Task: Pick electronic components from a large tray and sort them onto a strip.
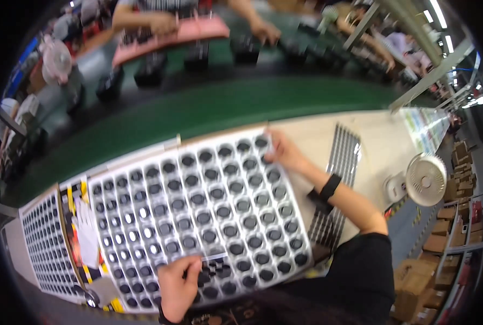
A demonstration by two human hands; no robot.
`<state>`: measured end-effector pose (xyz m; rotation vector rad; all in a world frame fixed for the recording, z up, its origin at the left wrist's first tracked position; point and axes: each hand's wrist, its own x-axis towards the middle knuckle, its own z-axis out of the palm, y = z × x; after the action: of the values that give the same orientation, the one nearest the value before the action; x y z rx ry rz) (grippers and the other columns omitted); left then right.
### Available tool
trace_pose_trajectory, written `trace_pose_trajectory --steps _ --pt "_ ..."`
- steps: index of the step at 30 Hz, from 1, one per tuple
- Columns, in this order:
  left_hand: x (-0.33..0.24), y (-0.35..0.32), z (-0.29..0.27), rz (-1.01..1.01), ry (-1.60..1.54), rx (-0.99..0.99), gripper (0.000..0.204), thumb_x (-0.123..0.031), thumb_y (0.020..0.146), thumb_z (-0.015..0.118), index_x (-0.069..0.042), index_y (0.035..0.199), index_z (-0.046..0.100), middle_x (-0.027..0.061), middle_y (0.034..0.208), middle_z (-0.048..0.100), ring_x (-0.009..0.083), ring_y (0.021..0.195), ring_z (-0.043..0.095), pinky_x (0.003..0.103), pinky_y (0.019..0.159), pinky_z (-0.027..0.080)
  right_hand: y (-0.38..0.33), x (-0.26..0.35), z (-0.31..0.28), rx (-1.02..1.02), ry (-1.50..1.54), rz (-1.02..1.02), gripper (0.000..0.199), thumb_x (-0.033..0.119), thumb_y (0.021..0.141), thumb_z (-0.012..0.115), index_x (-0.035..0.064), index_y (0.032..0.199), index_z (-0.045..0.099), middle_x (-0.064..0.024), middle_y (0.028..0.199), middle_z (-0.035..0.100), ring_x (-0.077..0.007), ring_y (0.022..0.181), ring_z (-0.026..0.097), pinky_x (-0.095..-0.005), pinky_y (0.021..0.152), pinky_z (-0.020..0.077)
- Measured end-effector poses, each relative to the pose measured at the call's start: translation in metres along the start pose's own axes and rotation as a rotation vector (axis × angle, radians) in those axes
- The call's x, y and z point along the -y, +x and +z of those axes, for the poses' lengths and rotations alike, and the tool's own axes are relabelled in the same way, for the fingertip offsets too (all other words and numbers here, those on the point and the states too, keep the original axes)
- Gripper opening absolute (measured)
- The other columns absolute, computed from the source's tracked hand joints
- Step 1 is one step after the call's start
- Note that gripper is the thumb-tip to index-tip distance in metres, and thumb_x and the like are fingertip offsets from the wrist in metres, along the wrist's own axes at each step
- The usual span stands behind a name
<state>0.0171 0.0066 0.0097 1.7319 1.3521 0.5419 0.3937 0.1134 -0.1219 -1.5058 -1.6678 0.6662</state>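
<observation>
A large white tray (201,168) with rows of round black pieces lies tilted before me. My right hand (282,151) is closed on its far right corner, with a black band around the wrist. Over the tray's near side, my left hand (179,281) is curled with thumb and forefinger together. Beside those fingertips is a small dark, checkered piece (214,266) with a pale strip along its top. Blur hides whether the left fingers hold that piece.
A second tray of black pieces (43,238) is at left, beside white sheets (86,238). Right of the big tray lies a dark striped sheet (343,157); a fan (426,179) stands beyond. Across the green conveyor (209,103), a person handles a pink board (192,30) above black parts.
</observation>
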Motion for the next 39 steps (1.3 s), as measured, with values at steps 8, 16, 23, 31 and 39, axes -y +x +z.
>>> trace_pose_trajectory --steps 8,16,23,31,39 --pt "-0.014 -0.035 -0.017 0.186 0.031 -0.164 0.011 -0.007 0.079 0.060 0.002 0.084 0.062 0.0133 0.073 0.062 0.0201 0.061 0.058 0.028 0.056 0.044 -0.017 0.148 0.014 0.190 0.006 0.009 0.047 0.027 0.077 0.069 0.0049 0.115 0.053 -0.0125 0.095 0.057 -0.0218 0.088 0.057 -0.0327 0.076 0.0461" --pt "-0.012 -0.053 -0.030 0.271 -0.059 -0.322 0.021 -0.004 0.069 0.070 -0.003 0.087 0.061 0.0094 0.076 0.060 0.0245 0.063 0.058 0.031 0.056 0.046 -0.087 0.269 0.082 0.556 0.045 -0.387 0.029 0.017 0.078 0.067 0.0042 0.103 0.059 -0.0120 0.092 0.064 -0.0232 0.082 0.064 -0.0329 0.070 0.0511" --pt "0.026 -0.057 -0.058 0.304 -0.394 -0.312 0.029 -0.001 0.070 0.071 0.000 0.096 0.058 0.0086 0.080 0.064 0.0137 0.071 0.062 0.025 0.065 0.048 -0.086 0.299 0.083 0.396 0.101 -0.196 0.014 0.007 0.076 0.067 0.0033 0.089 0.065 -0.0089 0.078 0.066 -0.0186 0.066 0.064 -0.0264 0.062 0.0495" --pt "0.049 -0.068 -0.062 0.245 -0.545 -0.419 0.017 0.003 0.076 0.065 0.002 0.092 0.059 0.0073 0.078 0.065 0.0100 0.071 0.063 0.021 0.064 0.049 -0.078 0.328 0.129 0.243 -0.102 -0.526 0.019 0.003 0.070 0.069 0.0014 0.088 0.064 -0.0083 0.077 0.065 -0.0170 0.069 0.062 -0.0251 0.060 0.0486" --pt "0.057 -0.077 -0.076 0.233 -0.736 -0.426 0.008 0.002 0.080 0.061 0.003 0.089 0.060 0.0067 0.075 0.065 0.0098 0.067 0.063 0.020 0.058 0.050 -0.080 0.334 0.157 0.295 0.090 -0.470 0.019 -0.002 0.069 0.069 0.0013 0.087 0.064 -0.0077 0.078 0.063 -0.0161 0.067 0.061 -0.0245 0.060 0.0489"
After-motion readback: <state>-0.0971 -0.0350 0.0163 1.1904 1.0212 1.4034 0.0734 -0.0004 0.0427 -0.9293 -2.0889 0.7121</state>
